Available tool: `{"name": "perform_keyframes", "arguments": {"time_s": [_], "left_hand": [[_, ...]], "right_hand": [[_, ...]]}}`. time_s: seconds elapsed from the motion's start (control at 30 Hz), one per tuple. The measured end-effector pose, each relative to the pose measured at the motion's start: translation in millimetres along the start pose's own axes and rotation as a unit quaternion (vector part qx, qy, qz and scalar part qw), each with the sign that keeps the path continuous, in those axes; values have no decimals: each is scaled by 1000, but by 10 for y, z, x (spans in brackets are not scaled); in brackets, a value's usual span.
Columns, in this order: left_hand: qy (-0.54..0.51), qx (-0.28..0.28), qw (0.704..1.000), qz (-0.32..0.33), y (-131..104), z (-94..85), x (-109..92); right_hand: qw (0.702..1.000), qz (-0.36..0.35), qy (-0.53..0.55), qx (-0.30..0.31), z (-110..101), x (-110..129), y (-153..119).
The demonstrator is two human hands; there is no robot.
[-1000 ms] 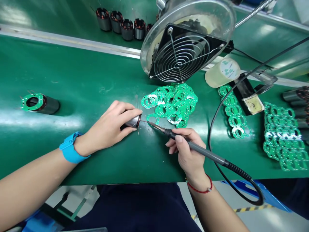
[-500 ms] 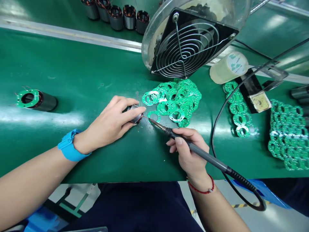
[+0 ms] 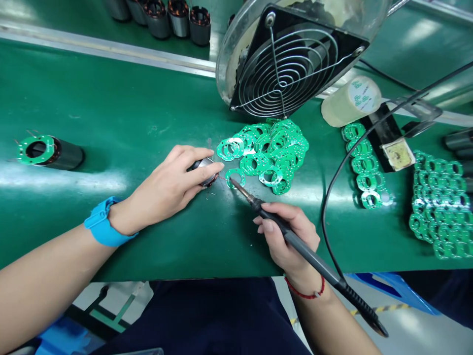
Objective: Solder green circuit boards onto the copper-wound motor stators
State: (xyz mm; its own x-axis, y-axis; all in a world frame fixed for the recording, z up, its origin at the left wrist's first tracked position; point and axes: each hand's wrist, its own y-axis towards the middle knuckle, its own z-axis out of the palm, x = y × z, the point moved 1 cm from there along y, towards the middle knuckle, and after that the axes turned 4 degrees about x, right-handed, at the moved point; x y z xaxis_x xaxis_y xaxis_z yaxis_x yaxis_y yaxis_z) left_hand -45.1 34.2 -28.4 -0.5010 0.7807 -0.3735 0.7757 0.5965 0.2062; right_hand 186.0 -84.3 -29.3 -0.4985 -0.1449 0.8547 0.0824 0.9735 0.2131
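My left hand is wrapped over a motor stator that lies on its side, partly covered by my fingers. Thin wires stick out of its copper-wound end toward the right. In my right hand is a soldering iron, gripped like a pen. Its tip points up and left, at a single green ring-shaped circuit board beside the stator's wires. Whether the tip touches the board or a wire, I cannot tell. A heap of similar green ring boards lies just beyond.
A caged fan stands behind the heap. At left lies a stator with a green board on its end; more stators line the back shelf. To the right are a tape roll, a sponge holder, board panels and the iron's cable.
The soldering iron and my right hand have shifted slightly, with the tip a little further right and the handle's rear end lower. My left hand still holds the stator in nearly the same place.
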Motion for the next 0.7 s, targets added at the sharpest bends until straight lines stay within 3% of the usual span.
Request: {"name": "perform_keyframes", "arguments": {"time_s": [0.1, 0.43, 0.7], "left_hand": [[1, 4, 1000, -3, 4, -8, -3], [0, -3, 1000, 1, 0, -2, 4], [-2, -8, 1000, 7, 4, 5, 21]], "right_hand": [[1000, -8, 2, -22, -1, -6, -12], [999, -8, -26, 38, 13, 20, 20], [999, -32, -1, 1, 32, -19, -2]]}}
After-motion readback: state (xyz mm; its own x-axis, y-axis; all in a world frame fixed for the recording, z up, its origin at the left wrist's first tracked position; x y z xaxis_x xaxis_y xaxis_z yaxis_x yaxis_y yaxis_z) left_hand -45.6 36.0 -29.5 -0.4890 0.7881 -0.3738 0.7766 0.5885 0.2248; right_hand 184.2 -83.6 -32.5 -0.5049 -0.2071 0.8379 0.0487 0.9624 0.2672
